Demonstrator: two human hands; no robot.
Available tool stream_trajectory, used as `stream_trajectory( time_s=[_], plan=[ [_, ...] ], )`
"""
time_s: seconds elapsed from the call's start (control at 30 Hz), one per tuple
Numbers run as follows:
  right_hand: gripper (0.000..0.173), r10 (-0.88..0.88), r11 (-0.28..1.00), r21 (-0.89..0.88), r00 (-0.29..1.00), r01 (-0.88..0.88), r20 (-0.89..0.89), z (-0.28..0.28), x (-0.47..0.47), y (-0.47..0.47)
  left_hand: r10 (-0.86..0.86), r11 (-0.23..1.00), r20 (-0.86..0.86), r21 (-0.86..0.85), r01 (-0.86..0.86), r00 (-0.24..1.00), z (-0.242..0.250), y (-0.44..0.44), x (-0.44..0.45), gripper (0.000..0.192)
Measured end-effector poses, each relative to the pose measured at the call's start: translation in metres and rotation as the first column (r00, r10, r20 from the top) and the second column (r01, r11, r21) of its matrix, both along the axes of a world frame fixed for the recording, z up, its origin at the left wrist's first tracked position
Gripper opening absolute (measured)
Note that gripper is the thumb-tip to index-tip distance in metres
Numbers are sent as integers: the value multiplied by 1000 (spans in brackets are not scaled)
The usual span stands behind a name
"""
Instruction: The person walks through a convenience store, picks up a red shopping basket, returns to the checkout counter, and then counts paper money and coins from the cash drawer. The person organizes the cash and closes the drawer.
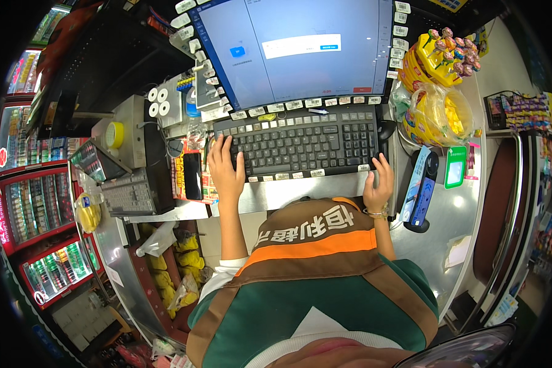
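Note:
A black computer keyboard lies on a metal counter, with small barcode stickers along its near and upper edges. My left hand rests at the keyboard's left end, fingertips at its edge, holding nothing. At its lower right corner is my right hand, fingers apart and touching or close to the edge; a bracelet circles that wrist. Above the keyboard stands a lit monitor framed by barcode tags, showing a white pop-up box. A black smartphone lies left of my left hand on a red and yellow printed sheet.
To the right are a yellow lollipop stand, a clear tub of yellow-wrapped items, a black device with a blue screen and a green-framed stand. Leftward are a second keyboard, a yellow tape roll and lit cigarette shelves.

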State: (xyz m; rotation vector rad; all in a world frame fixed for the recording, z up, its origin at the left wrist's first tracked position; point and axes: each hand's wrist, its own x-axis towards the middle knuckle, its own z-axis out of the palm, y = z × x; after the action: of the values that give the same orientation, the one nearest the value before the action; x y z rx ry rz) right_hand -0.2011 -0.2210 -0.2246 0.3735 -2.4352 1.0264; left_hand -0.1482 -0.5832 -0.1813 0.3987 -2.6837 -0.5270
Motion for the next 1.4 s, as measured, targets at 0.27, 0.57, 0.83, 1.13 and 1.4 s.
stream_trajectory(
  time_s=[0.27,0.57,0.83,1.13,1.4],
  plan=[
    [27,11,999,30,1000,-11,2,6,-5,5,3,1000,0,-4,-3,1000,1,1,-1,41],
    [27,84,996,-13,996,-85,-41,24,-4,-6,6,1000,13,-9,-6,1000,-1,0,0,41],
    [22,85,996,14,995,-84,-47,29,-6,-10,5,1000,17,0,-5,1000,0,0,0,41],
    [21,56,998,37,998,-55,-13,26,-7,-10,6,1000,18,-18,-6,1000,-1,1,0,42],
    [20,47,999,26,999,-47,4,24,-8,-13,8,1000,22,-15,-7,1000,0,1,0,42]
  ],
)
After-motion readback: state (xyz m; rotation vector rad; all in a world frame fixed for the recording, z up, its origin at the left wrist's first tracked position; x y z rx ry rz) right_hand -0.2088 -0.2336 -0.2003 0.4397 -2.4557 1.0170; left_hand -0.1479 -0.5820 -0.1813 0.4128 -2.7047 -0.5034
